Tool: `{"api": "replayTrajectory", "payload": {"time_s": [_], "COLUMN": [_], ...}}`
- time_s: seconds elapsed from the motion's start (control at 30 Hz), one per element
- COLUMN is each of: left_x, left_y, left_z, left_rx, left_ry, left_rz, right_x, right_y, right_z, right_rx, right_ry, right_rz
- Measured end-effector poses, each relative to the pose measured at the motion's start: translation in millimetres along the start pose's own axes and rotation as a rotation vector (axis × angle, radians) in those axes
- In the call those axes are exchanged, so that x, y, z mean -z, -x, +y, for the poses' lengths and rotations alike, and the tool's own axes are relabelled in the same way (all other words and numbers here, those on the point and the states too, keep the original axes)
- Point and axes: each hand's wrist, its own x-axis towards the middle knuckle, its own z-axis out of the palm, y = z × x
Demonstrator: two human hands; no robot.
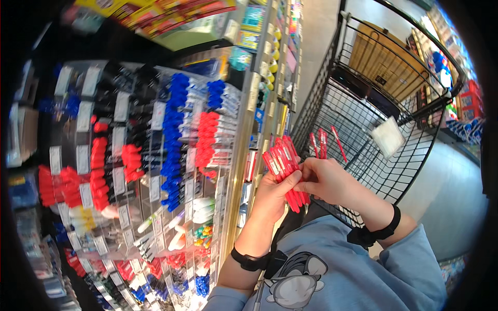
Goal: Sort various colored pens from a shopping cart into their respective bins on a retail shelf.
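My left hand (pixel 274 192) is wrapped around a bunch of several red pens (pixel 283 159), fanned in front of my body. They have white labels on their barrels. My right hand (pixel 327 179) is at the bunch's right side, its thumb and fingertips pinching in among the pens. More red pens (pixel 322 143) show just beyond my right knuckles; whether that hand holds them or they lie in the cart I cannot tell. A single red pen (pixel 339 144) appears slanted against the black wire shopping cart (pixel 404 182).
On the left stands a clear pen display rack (pixel 155 186) with blue, red and black-capped pens and price tags. Shelves (pixel 268 77) run beyond it. In the cart are a brown carton (pixel 383 62) and a white square card (pixel 388 137) at its side. More goods (pixel 470 101) line the right.
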Motion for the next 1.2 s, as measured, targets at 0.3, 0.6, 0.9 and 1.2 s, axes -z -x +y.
{"api": "replayTrajectory", "payload": {"time_s": [0.3,0.6,0.9,1.2], "left_x": [49.9,127.1,188.4,215.5], "left_y": [115.5,220.7,319.9,394.8], "left_z": [50.5,48.8,38.8,50.6], "left_rx": [-0.174,-0.411,-0.613,-0.829], "left_ry": [-0.021,-0.051,-0.068,-0.279], "left_rz": [-0.017,0.006,0.246,0.513], "right_x": [-52.9,-169.7,-289.3,-370.8], "right_y": [2.5,-8.7,6.0,21.5], "right_z": [-88.4,-172.4,-253.6,-301.4], "right_rx": [0.152,0.200,0.380,0.818], "right_ry": [0.124,-0.153,0.174,0.286], "right_rz": [-0.042,-0.446,-0.723,-0.979]}}
